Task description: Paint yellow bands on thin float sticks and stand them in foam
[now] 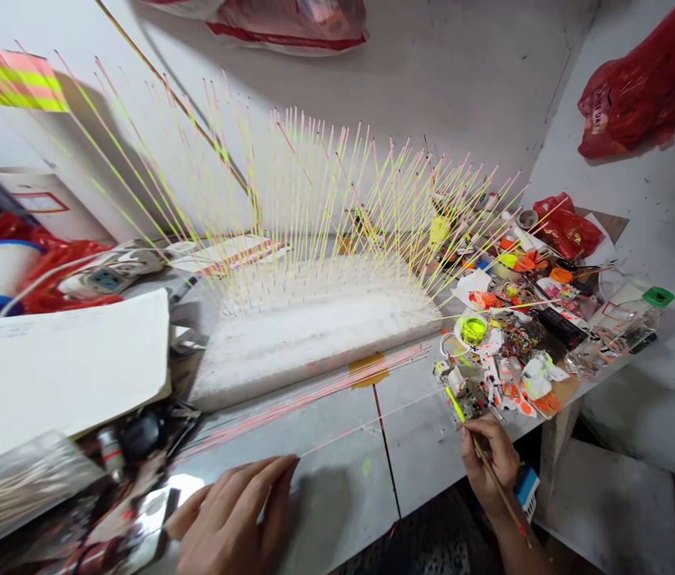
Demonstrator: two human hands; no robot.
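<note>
Head view, looking down over the counter point(337, 495). Left hand point(229, 515) low at the counter's near edge, its grip closed, fingertips point(289, 471) pinching the end of a thin pink stick point(367, 425). That stick lying almost level across the counter, its far end just beside the yellow tip of a slim wooden paintbrush point(502, 495). Right hand point(490, 467) clenched around the brush, the handle slanting down past the wrist. Left of the thin stick, a bundle of pink sticks point(307, 395) flat on the counter. Beyond, a white foam block point(313, 343) bristling with rows of fanned pink-and-yellow sticks. Toward the right, paint-spattered scraps around a small pot of neon yellow paint point(474, 329) and a plastic bottle with a green cap point(628, 327). Farther left, a large white sheet of paper point(55, 367), a power strip point(113, 275) and a red plastic bag point(43, 263).
</note>
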